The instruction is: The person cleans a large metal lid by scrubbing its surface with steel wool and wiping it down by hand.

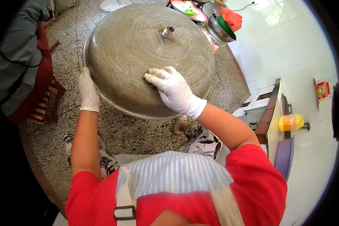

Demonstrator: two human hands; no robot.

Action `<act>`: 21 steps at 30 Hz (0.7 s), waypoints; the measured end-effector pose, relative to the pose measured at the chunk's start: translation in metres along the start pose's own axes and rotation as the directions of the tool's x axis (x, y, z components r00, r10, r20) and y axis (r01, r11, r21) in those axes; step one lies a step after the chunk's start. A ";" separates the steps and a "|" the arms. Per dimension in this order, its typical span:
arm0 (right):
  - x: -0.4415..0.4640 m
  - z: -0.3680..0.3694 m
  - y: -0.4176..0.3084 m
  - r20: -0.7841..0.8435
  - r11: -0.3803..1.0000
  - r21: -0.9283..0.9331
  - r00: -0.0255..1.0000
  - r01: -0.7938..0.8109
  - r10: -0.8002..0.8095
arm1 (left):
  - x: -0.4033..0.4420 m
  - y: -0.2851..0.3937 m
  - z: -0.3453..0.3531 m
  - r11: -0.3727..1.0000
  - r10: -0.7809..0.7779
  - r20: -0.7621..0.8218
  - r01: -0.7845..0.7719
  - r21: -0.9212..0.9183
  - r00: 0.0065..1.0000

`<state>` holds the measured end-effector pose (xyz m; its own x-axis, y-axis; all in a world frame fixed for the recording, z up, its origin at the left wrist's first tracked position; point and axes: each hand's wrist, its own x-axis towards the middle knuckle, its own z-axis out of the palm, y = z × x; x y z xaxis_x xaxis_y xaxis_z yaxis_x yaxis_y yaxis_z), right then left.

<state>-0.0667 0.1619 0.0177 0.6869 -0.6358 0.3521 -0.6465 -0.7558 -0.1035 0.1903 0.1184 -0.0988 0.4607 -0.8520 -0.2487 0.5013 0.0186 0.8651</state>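
Observation:
A large round metal lid (pixel 124 49), domed and streaked with wet-looking circular marks, fills the upper middle of the view. Its small knob (pixel 168 31) stands near the far side. My left hand (pixel 88 90), in a white glove, grips the lid's left rim. On the lid's near face lies my right hand (pixel 175 88), also gloved, its fingers curled over a small dark scrubber-like pad that is mostly hidden beneath them.
Someone in grey clothing (pixel 17 56) is at the left beside a dark red wooden stool (pixel 56 90). Bowls (pixel 219 30) with a red bag (pixel 231 19) stand at the back right. A yellow bottle (pixel 290 122) and purple basin (pixel 284 158) are at the right.

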 end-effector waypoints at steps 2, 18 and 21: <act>0.004 -0.004 0.006 -0.075 0.994 0.111 0.997 -0.015 0.024 | -0.003 -0.003 -0.009 1.000 -0.003 0.051 0.003 -0.005 0.999; -0.102 -0.036 0.067 -0.095 -0.069 0.981 0.762 0.180 0.641 | -0.146 -0.087 -0.131 0.627 -0.396 0.364 0.538 -0.564 0.843; -0.170 -0.029 0.124 -0.001 -0.317 0.875 0.655 0.367 0.755 | -0.168 -0.103 -0.155 0.666 -0.522 0.223 0.557 -0.497 0.823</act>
<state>-0.2733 0.1813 -0.0279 -0.0384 -0.9874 0.1536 0.7471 -0.1304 -0.6518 0.1745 0.3406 -0.2139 -0.0456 -0.8281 -0.5588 0.9541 -0.2019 0.2214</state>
